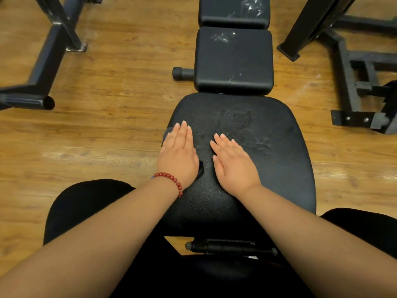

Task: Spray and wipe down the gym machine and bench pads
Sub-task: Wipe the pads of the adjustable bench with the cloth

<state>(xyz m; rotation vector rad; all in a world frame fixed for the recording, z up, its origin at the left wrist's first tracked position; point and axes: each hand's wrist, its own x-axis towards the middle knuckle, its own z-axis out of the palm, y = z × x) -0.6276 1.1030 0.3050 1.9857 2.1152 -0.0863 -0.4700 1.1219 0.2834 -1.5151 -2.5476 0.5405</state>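
**Left hand [178,155] and right hand [233,162] lie flat on the seat pad [272,168]**

Wood-plank floor [107,136] fills the view, with a dark metal machine frame [49,61] standing on it at the left and another frame [352,72] at the right. Between them runs a black bench. Its wide seat pad is nearest the person, whose black-clad legs [86,207] sit on either side of it. Dull smeared marks [238,121] show on the seat's far half. Beyond it, just apart, comes the squarer middle pad [234,59], and then the far pad [234,11], cut off by the top edge; both carry white streaks.

Both hands rest palm down on the seat's left half, fingers straight and close together, holding nothing that can be made out. A grey blur beside the left fingertips and a small dark shape by the left thumb are too unclear to name. A red bead bracelet [169,179] circles the left wrist.
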